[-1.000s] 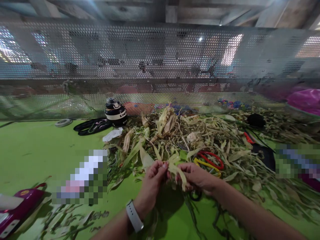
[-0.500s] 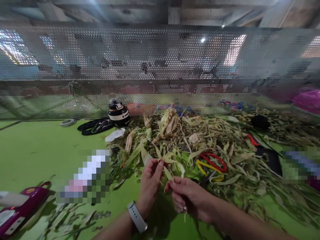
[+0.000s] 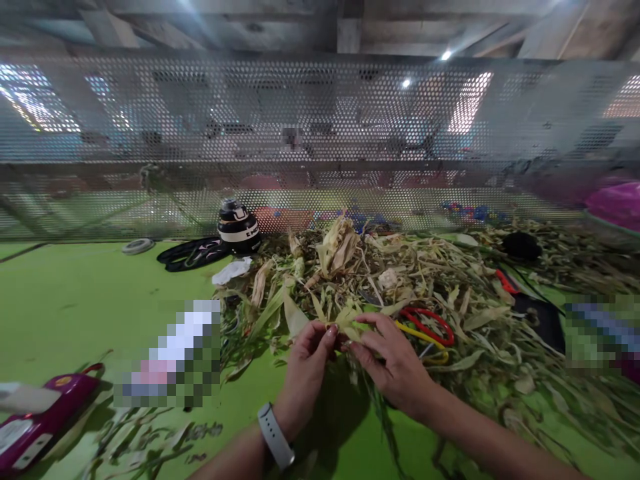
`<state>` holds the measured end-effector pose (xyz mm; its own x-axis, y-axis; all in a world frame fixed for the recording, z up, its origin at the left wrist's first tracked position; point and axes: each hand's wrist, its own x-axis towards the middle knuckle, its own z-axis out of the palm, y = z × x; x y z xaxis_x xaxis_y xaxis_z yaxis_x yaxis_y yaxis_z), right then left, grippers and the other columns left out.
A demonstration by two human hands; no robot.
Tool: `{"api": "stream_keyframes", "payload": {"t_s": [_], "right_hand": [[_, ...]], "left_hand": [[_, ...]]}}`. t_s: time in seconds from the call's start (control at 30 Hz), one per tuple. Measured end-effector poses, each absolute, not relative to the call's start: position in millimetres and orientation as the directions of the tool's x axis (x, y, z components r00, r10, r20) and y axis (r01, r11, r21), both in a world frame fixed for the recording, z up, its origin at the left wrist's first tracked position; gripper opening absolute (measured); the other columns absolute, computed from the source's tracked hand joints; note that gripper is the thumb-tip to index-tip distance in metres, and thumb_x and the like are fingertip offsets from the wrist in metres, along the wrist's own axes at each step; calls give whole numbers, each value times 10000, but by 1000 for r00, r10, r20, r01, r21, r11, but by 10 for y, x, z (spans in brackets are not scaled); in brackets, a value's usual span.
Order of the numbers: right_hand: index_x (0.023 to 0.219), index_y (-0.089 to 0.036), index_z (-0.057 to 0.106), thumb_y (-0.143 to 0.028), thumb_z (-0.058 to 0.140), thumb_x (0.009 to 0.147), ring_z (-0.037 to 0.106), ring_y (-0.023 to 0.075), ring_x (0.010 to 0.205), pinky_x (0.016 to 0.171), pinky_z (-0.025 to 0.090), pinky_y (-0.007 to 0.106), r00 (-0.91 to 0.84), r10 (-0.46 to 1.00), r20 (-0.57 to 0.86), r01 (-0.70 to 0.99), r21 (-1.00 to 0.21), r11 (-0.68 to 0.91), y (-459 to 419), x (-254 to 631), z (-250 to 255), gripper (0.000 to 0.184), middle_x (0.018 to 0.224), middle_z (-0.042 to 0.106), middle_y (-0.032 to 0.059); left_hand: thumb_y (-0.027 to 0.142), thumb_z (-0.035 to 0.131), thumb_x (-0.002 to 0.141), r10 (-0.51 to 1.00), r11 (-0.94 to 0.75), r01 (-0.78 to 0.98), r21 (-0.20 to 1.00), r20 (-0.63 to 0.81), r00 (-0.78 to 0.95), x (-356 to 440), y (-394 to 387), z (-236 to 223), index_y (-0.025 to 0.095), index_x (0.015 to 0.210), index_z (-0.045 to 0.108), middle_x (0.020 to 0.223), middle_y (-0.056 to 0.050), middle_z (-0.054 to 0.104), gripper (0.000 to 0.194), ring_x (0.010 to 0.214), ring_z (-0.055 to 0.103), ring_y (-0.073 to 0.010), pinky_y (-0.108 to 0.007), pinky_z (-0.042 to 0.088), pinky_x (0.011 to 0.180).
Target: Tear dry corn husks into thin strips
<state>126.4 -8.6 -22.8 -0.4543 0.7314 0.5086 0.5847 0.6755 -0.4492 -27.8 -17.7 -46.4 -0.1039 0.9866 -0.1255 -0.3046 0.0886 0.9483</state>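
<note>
Thumb and fingertips of my left hand (image 3: 306, 365) pinch the base of a small pale piece made of corn husk strips (image 3: 346, 315). The strips fan out upward and to the right like petals. My right hand (image 3: 397, 365) is at its right side, thumb and index finger closed around the strips, the other fingers bent below. The exact grip is partly hidden behind the fingers. Just right of my right hand lie scissors with yellow handles (image 3: 440, 357) and red handles (image 3: 431, 325), partly covered by husks. Behind both hands spreads a heap of dried corn husks (image 3: 425, 267).
On the green table (image 3: 165, 287) stand a black jug (image 3: 240, 230), a black flat pouch (image 3: 193, 255) and a tape roll (image 3: 138, 246). A magenta glue gun (image 3: 55, 413) lies at the left. A perforated metal screen (image 3: 320, 113) closes off the back.
My right hand has moved up and in toward the left hand, from a hanging strip's end to the husk piece's upper strips. My left hand keeps its pinch, shifted slightly right.
</note>
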Motion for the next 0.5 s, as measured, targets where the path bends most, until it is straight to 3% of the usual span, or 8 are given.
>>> {"api": "stream_keyframes", "payload": {"t_s": [0.23,0.37,0.5], "right_hand": [[781,-167,541,-208,418,887,500,169,804,719,410,311,-498,691,524,580,-392,714,-107,1210,-292,167,837,555,64],[779,-166,532,-199,400,891,481,171,770,711,392,322,-553,646,526,611,-271,744,-86,1221,-302,176,796,551,53],[801,-157,535,-156,413,872,463,183,800,796,387,365,-606,595,528,624,-147,767,-47,1253,-339,141,815,554,59]], "left_hand": [[337,687,663,981,134,-451,882,-183,-66,-265,-206,-499,188,767,585,703,36,584,208,611,521,-75,-176,413,584],[353,711,625,971,156,-557,816,-229,-62,-249,-209,-489,193,755,593,687,36,602,238,634,552,-85,-186,436,613],[339,721,617,956,192,-619,761,-289,-58,-236,-202,-486,201,759,596,696,41,616,234,614,556,-78,-171,429,571]]}}
